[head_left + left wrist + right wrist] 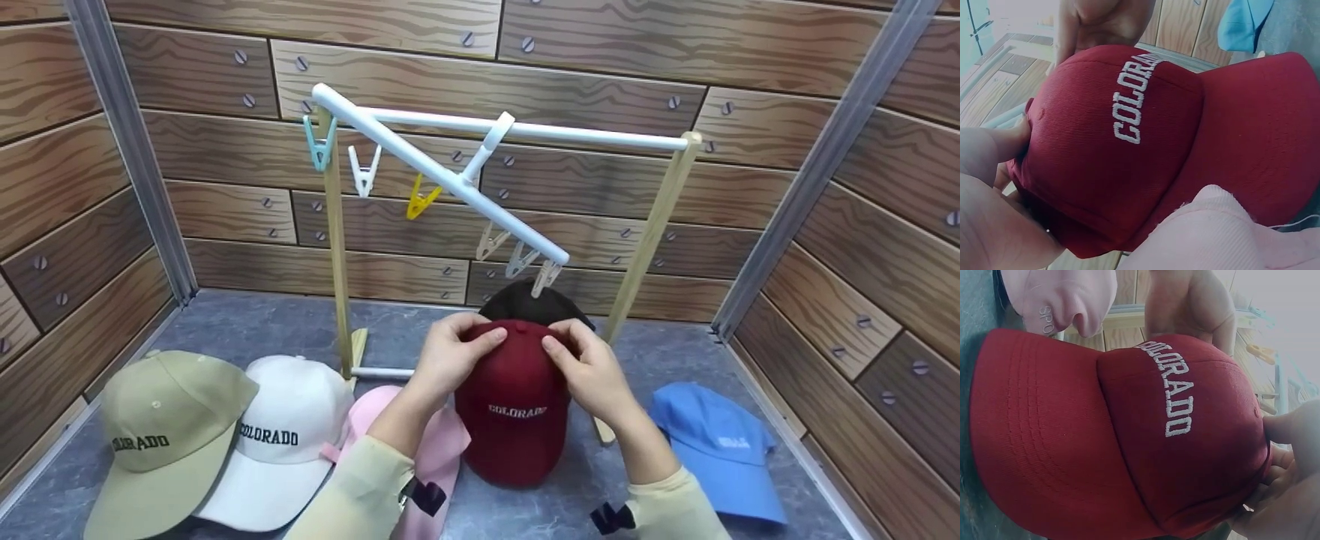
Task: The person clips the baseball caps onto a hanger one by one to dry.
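Observation:
A dark red baseball cap point(514, 442) with white COLORADO lettering is held upright, brim down. My left hand point(448, 360) pinches its crown on the left side, thumb in front and fingers behind. On the right side of the crown my right hand point(598, 373) pinches it the same way. Just above hangs the nearest clothespin point(546, 277) of a white clip hanger point(420, 157). A black cap point(517, 298) shows behind the red one, mostly hidden; whether a clip grips it I cannot tell.
The hanger hooks over a wooden-post rack's white bar point(600, 135). More clips dangle from it, including a yellow one point(421, 199). To the left lie a khaki cap point(172, 405), a white cap point(292, 397) and a pink cap point(375, 409); a blue cap point(716, 450) lies right.

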Tool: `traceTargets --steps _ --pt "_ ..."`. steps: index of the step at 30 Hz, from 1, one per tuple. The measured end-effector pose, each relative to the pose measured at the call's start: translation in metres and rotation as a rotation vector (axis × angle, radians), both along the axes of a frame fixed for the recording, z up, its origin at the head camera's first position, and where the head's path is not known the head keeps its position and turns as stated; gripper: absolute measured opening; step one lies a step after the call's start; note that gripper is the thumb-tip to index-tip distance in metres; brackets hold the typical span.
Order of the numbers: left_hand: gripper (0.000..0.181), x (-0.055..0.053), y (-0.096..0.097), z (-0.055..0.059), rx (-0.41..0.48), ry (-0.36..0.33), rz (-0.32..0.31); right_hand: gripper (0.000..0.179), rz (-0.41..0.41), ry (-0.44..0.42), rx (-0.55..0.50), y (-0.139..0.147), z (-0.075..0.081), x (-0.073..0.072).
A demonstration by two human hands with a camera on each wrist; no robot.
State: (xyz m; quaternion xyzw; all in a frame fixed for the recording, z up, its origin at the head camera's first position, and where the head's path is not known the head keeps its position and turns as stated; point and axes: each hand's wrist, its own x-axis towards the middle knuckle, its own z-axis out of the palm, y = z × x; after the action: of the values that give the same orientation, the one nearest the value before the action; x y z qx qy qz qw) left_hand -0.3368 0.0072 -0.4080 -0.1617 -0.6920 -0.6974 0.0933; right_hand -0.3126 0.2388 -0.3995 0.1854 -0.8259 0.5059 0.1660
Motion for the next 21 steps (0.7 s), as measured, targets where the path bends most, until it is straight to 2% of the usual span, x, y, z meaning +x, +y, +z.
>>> traceTargets --steps 9,21 --pt "0.019 -0.004 -0.001 0.001 -0.004 0.031 0.035 0.012 -0.023 0.011 -0.001 -0.007 0.003 -0.003" --pt "0.016 -0.007 -0.003 0.006 -0.007 0.035 0.045 0.015 -0.037 0.014 -0.008 -0.013 0.006 -0.008"
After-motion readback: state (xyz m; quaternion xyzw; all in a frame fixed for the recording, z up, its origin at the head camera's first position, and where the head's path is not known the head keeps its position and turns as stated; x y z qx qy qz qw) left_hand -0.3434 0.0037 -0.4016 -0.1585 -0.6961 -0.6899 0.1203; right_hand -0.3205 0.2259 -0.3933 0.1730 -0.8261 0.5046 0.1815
